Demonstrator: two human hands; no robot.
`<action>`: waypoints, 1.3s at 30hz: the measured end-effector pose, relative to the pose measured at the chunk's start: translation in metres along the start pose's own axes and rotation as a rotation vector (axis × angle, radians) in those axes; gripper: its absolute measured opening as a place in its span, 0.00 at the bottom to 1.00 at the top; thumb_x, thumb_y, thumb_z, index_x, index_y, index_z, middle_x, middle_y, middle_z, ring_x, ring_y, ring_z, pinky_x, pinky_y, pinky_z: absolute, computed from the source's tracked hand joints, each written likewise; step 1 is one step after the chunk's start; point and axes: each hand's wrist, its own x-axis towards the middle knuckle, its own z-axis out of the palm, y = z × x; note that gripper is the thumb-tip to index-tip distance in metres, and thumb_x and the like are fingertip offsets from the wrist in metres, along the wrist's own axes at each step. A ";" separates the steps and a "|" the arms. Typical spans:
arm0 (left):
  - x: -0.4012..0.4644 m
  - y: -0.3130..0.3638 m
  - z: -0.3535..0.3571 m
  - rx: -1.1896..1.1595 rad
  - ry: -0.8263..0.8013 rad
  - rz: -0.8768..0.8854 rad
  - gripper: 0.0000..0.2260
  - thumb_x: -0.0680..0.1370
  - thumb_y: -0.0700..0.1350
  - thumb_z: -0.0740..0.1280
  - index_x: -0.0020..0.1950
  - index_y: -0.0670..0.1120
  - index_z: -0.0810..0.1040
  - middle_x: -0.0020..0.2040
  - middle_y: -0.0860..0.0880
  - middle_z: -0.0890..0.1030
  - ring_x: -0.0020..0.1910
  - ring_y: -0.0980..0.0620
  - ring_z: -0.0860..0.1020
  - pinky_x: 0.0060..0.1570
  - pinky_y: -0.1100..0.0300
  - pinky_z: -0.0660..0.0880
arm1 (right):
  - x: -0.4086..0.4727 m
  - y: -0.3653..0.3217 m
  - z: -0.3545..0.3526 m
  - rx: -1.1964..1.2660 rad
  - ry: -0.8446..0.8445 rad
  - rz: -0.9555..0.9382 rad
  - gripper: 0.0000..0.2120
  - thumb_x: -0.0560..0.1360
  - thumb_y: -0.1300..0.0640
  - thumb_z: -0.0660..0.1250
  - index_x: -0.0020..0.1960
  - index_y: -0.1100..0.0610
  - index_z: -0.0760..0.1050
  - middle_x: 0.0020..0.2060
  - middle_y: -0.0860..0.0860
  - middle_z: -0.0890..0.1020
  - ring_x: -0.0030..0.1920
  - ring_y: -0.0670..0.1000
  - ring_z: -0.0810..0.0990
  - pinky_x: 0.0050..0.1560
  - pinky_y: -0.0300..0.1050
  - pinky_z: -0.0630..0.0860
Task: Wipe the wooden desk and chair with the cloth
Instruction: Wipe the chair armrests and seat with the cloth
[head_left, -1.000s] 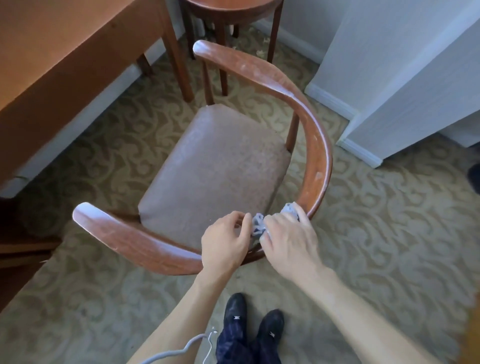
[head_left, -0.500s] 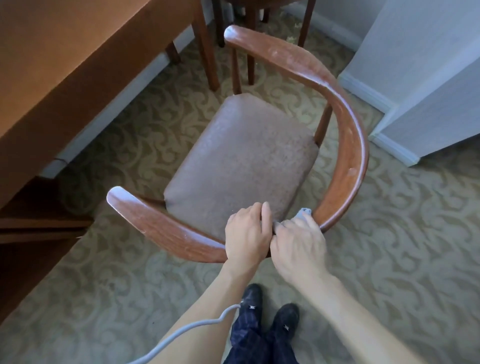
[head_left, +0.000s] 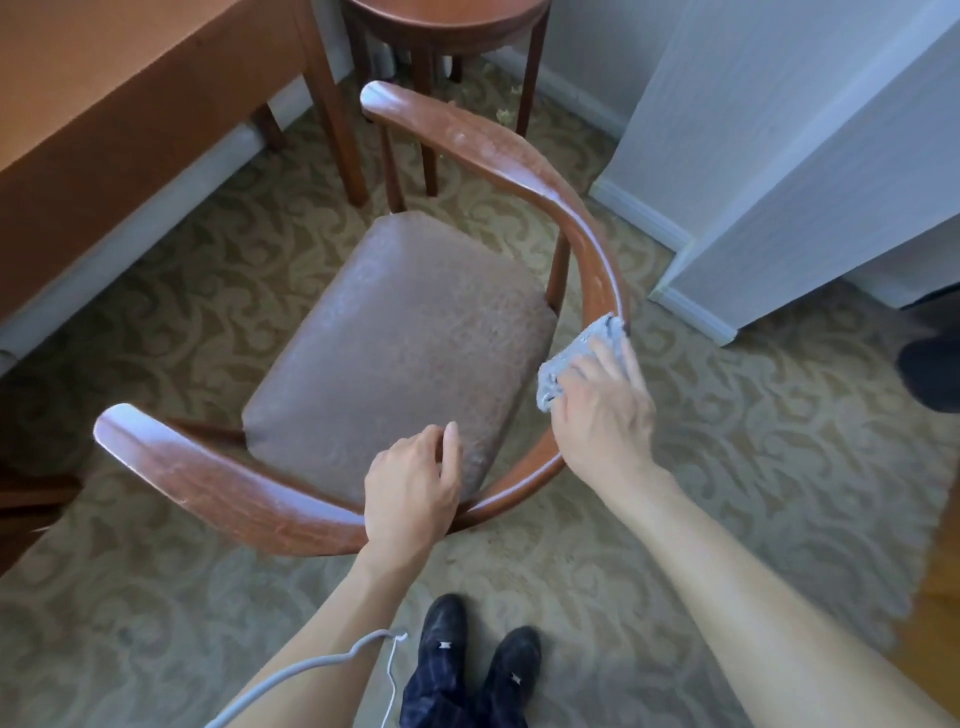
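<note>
the grey cloth (head_left: 582, 358) is pressed against the curved wooden rail of the chair (head_left: 597, 249) by the right hand (head_left: 605, 415), fingers laid over it, at about four o'clock of the seat; the left hand (head_left: 413, 483) is rested on the same rail at six o'clock, fingers loosely bent over its inner edge, nothing grasped; the brown padded seat (head_left: 405, 343) is enclosed by the rail; the wooden desk (head_left: 104, 104) is seen at ten o'clock, a round side table (head_left: 447, 21) at twelve, patterned carpet (head_left: 753, 441) underneath
</note>
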 end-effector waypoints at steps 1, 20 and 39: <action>0.000 -0.001 0.001 0.000 0.002 0.002 0.22 0.83 0.57 0.50 0.35 0.46 0.67 0.29 0.47 0.74 0.33 0.42 0.75 0.38 0.47 0.74 | -0.010 -0.008 0.000 0.011 0.020 -0.021 0.20 0.75 0.55 0.52 0.43 0.60 0.83 0.42 0.55 0.83 0.64 0.59 0.78 0.80 0.59 0.58; 0.038 0.112 -0.153 -0.922 -0.219 -0.152 0.13 0.82 0.57 0.67 0.56 0.51 0.85 0.50 0.59 0.85 0.50 0.61 0.80 0.50 0.57 0.76 | -0.002 -0.058 -0.154 1.540 -0.037 0.920 0.12 0.79 0.58 0.63 0.41 0.57 0.82 0.37 0.53 0.83 0.41 0.54 0.81 0.46 0.50 0.77; 0.101 0.247 -0.174 -1.001 0.005 -0.103 0.11 0.76 0.45 0.75 0.57 0.50 0.84 0.52 0.51 0.88 0.53 0.53 0.85 0.56 0.50 0.83 | 0.115 0.068 -0.237 1.782 -0.357 0.685 0.08 0.77 0.67 0.69 0.56 0.68 0.81 0.49 0.66 0.86 0.47 0.65 0.87 0.46 0.59 0.84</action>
